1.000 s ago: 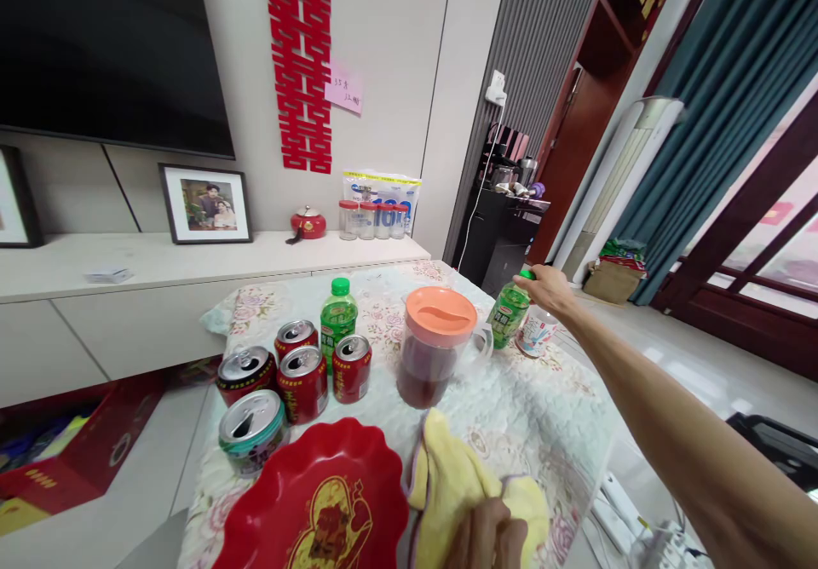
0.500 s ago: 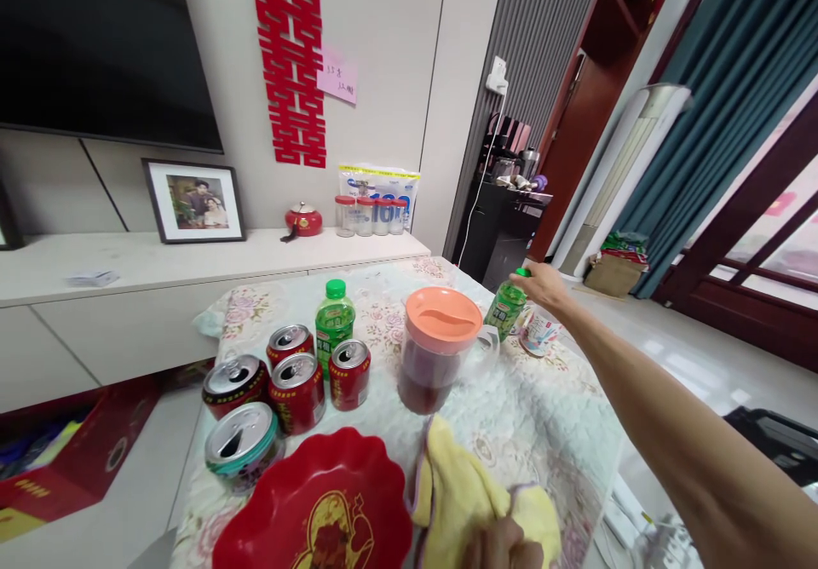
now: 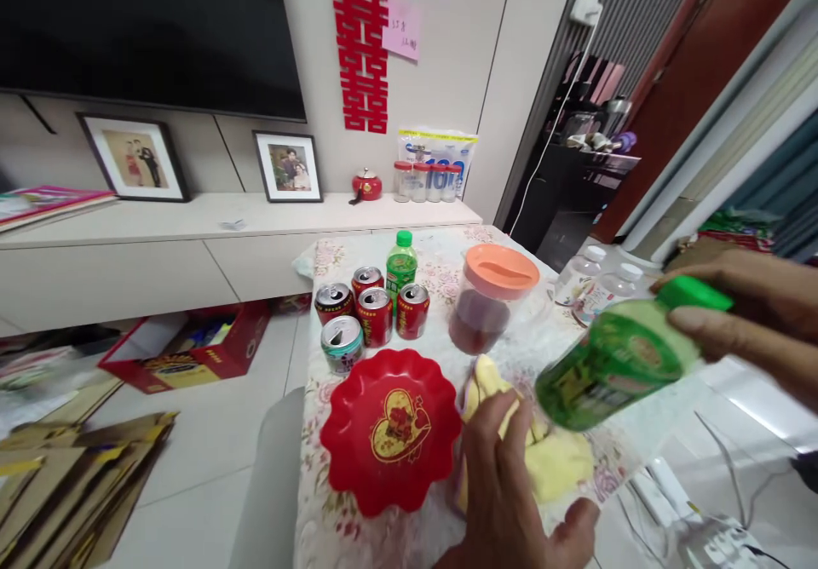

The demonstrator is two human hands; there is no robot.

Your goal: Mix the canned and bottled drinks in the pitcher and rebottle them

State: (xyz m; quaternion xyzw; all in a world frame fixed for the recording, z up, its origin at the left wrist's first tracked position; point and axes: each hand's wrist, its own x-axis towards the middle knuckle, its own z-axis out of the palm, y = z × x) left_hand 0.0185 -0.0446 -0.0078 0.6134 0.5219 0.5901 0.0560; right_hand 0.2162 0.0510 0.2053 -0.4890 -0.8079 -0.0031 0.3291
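Observation:
My right hand (image 3: 734,322) grips a green-capped drink bottle (image 3: 613,364) by its neck and holds it tilted above the table's right side. Close to the bottle's base, my left hand (image 3: 511,492) has its fingers apart over a yellow cloth (image 3: 555,458); nothing is in its grasp. Beside that hand lies a red scalloped plate (image 3: 345,433). Behind the cloth stands a pitcher (image 3: 479,318) of dark liquid with an orange lid. A second green bottle (image 3: 401,267) stands upright among several red cans (image 3: 374,318), and a teal-rimmed can (image 3: 343,346) sits in front.
Two clear bottles (image 3: 607,288) stand at the table's right rear. Along the wall, a white cabinet (image 3: 256,228) carries picture frames, a red pot (image 3: 366,186) and lidded jars (image 3: 428,184). A power strip (image 3: 722,543) and cords lie on the floor at right; a red box (image 3: 223,356) at left.
My right hand has brought the green bottle from the table's far right toward me, lifted and tilted. My left hand has let go of the yellow cloth and opened. The view has swung left.

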